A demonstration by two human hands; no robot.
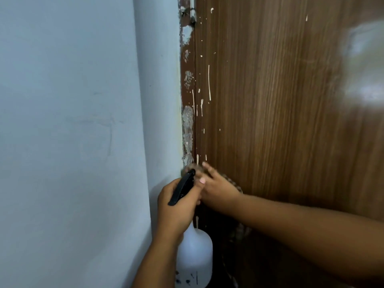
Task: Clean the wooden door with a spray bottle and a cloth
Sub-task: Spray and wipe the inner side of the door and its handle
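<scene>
The wooden door (280,100) fills the right half of the view, brown and glossy, with white paint drips along its left edge. My left hand (174,206) grips the neck of a white spray bottle (194,256) with a black trigger head (182,187). My right hand (216,188) presses a brownish patterned cloth (234,182) flat against the door's left edge, just beside the bottle's head. Most of the cloth is hidden under the hand; a further piece hangs below my forearm.
A pale blue wall (72,132) covers the left half. The brown door frame (188,90) between wall and door carries patches of white paint and plaster. A bright window reflection (363,69) shines on the door's upper right.
</scene>
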